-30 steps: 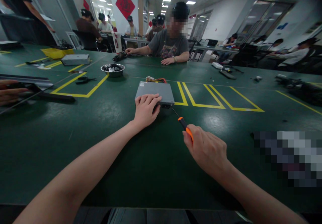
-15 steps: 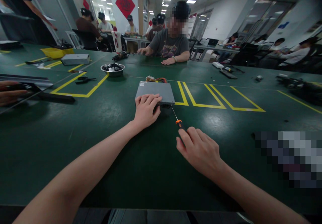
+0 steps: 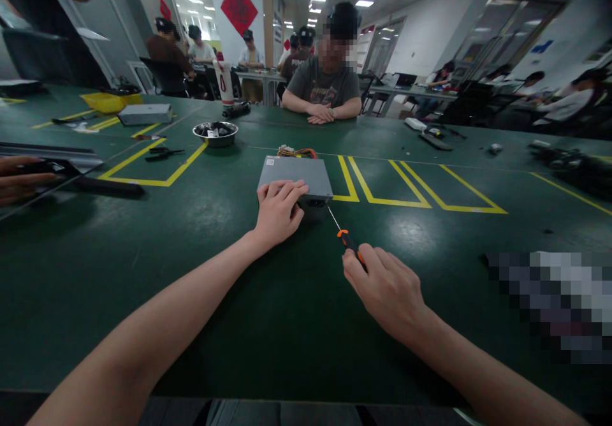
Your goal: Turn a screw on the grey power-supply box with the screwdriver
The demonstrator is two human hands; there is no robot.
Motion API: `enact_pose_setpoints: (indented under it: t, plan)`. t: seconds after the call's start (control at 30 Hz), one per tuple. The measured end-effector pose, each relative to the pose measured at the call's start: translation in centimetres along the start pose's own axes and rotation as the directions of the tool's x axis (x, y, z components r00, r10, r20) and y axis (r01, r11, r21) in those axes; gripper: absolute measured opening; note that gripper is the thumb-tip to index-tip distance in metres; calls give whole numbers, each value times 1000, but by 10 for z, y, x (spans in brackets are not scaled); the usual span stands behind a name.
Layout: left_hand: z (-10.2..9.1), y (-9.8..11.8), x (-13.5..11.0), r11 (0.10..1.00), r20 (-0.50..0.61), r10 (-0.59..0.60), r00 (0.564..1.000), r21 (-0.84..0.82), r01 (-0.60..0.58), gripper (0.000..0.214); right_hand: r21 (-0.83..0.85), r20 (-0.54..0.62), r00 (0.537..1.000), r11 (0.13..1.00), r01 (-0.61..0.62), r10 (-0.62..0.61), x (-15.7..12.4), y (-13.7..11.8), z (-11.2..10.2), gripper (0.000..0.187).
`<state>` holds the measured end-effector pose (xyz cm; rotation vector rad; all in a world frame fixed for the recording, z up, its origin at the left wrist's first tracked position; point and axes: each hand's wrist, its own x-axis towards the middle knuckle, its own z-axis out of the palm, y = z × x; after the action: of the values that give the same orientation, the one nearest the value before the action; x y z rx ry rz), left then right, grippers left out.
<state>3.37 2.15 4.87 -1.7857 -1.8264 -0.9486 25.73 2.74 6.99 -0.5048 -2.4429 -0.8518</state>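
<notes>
A grey metal computer power supply point(image 3: 313, 174) lies on the green table in front of me, its bundle of coloured cables point(image 3: 299, 152) at the far side. My left hand point(image 3: 281, 210) grips its near left part, fingers over the top and thumb down by the front face. In my right hand point(image 3: 388, 284) is a screwdriver point(image 3: 346, 240) with a black and orange handle, my fingers closed around the handle's rear. Its thin shaft points up and left, and the tip meets the lower right front corner of the power supply. What the tip touches is too small to tell.
Yellow tape point(image 3: 396, 203) marks boxes on the table. A metal bowl point(image 3: 215, 134) of dark parts stands beyond, left of the power supply. Another grey box point(image 3: 146, 115) and a yellow tray point(image 3: 109, 101) lie farther left. A co-worker's hand point(image 3: 23, 180) holds a dark part at the left edge.
My right hand has shifted slightly back and right along the screwdriver, so more handle shows. My left hand stays put. The person opposite has brought both hands together.
</notes>
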Motion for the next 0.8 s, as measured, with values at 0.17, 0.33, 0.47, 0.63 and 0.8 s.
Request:
enact_pose_setpoints:
  t: [0.17,0.33,0.47,0.63,0.8]
  plan:
    - [0,-1,0,1000,3,3,1000,-3,-3,33,12,-9,1000,1000,21,-21,2,-3,-3,12]
    - [0,-1,0,1000,2,6,1000,0,-6,34,34,5,999,998,52,-52,2,-4,-2,14]
    - [-1,-2,0,1000,-1,10,1000,-4,-10,34,72,-17,997,994,79,-78,3,-3,-2,12]
    - [-1,-1,-1,1000,5,5,1000,-11,-5,34,41,-27,997,997,-72,73,6,1,-6,31]
    - [0,-1,-1,1000,4,-2,1000,-14,2,34,21,-58,986,987,-156,157,6,3,-8,20]
